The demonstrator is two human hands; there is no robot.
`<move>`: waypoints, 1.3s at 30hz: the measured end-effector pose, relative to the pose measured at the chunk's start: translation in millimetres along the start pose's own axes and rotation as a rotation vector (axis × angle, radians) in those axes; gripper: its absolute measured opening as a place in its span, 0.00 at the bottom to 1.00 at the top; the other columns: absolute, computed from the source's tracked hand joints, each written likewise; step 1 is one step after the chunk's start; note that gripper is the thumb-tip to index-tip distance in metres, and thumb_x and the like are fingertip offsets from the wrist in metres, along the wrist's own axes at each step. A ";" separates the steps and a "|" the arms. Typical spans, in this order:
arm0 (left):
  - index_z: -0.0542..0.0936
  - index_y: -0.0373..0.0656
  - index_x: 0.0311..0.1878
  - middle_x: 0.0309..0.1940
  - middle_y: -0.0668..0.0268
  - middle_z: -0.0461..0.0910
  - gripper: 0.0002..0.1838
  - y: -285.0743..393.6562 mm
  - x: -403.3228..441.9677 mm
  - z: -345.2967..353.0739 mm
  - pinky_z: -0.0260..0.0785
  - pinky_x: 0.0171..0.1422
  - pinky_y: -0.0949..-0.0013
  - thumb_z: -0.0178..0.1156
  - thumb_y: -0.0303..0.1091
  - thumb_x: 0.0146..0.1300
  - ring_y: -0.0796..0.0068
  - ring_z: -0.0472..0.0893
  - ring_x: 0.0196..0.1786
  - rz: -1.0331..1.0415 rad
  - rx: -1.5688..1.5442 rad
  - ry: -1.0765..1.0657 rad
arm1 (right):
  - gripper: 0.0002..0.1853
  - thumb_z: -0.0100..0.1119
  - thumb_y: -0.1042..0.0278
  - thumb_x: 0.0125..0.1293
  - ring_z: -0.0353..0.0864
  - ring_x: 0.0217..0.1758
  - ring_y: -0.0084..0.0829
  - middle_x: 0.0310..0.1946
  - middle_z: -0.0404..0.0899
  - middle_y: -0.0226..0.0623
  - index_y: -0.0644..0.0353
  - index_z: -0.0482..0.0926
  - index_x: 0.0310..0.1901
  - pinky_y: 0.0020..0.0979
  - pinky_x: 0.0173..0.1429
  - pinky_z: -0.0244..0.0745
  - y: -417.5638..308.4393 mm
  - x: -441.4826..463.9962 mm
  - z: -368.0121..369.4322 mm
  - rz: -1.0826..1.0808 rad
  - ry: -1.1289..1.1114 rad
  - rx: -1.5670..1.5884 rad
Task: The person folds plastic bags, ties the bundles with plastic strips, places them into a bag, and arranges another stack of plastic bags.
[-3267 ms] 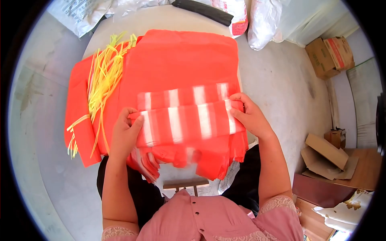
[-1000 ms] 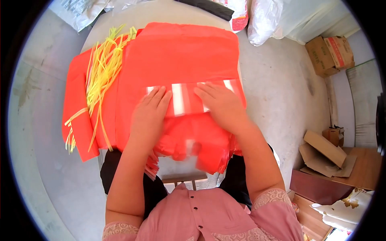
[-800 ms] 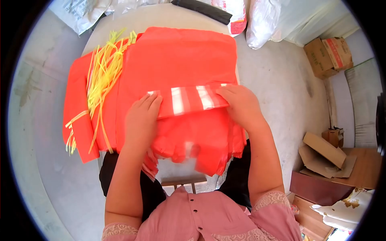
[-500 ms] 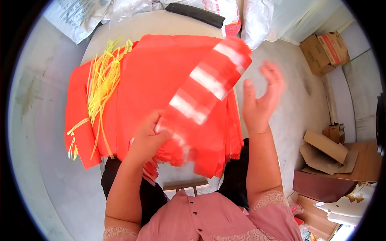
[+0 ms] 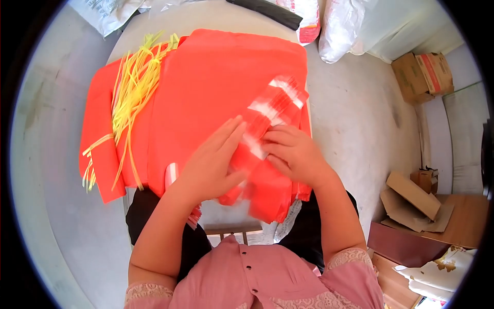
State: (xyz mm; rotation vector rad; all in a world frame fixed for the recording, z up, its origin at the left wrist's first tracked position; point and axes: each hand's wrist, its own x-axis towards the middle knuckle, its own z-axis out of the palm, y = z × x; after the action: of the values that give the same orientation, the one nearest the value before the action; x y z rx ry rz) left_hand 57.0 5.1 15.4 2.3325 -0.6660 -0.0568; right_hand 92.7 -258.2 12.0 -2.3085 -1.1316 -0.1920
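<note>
A folded red bundle with white stripes (image 5: pixel 280 100) lies at a slant over the stack of red sheets (image 5: pixel 226 67), its layered edges showing at the upper right. My right hand (image 5: pixel 294 154) has its fingers curled on the bundle's right side, gripping it. On the other side my left hand (image 5: pixel 212 162) lies with long fingers stretched out, touching the bundle's left edge, thumb apart. Yellow strips (image 5: pixel 135 92) lie in a loose bunch on the left of the red sheets. Beside them is a red roll (image 5: pixel 109 170) tied with a yellow strip.
The round table (image 5: pixel 180 18) holds a black roll (image 5: pixel 267 11) at its far edge. White bags (image 5: pixel 342 28) stand beyond. Cardboard boxes (image 5: pixel 422 74) are at the back right; an open carton (image 5: pixel 417 201) sits on a wooden surface (image 5: pixel 465 221) at right.
The striped bundle was first level, then swung to a slant and now looks narrower, with layered edges showing. My right hand, off it half a second ago, has come back down onto it. My left hand has opened.
</note>
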 end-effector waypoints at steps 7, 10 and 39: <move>0.63 0.34 0.80 0.82 0.46 0.61 0.44 -4.1 7.5 6.4 0.59 0.85 0.52 0.62 0.25 0.57 0.47 0.62 0.84 0.034 -0.007 -0.021 | 0.18 0.68 0.63 0.65 0.74 0.67 0.39 0.54 0.84 0.31 0.57 0.86 0.55 0.52 0.80 0.63 -13.5 12.4 8.6 0.007 -0.165 -0.086; 0.64 0.34 0.80 0.81 0.46 0.62 0.42 -7.0 6.7 3.8 0.59 0.85 0.52 0.59 0.21 0.57 0.47 0.62 0.84 0.056 -0.005 -0.038 | 0.16 0.67 0.61 0.67 0.74 0.68 0.38 0.53 0.85 0.31 0.57 0.86 0.53 0.54 0.82 0.58 -0.3 18.3 15.8 0.012 -0.135 -0.075; 0.72 0.38 0.75 0.80 0.51 0.67 0.39 -19.8 2.8 21.0 0.60 0.84 0.48 0.59 0.19 0.54 0.50 0.64 0.83 0.091 0.167 -0.088 | 0.27 0.70 0.59 0.66 0.63 0.83 0.47 0.74 0.73 0.42 0.60 0.80 0.65 0.49 0.84 0.58 19.1 34.3 47.6 0.091 0.021 -0.109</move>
State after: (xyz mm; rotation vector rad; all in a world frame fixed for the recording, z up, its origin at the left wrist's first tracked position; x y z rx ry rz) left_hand 63.7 3.1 -12.7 2.4672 -0.8492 -0.0656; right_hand 123.8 -218.4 -23.5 -2.4424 -1.0262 -0.2485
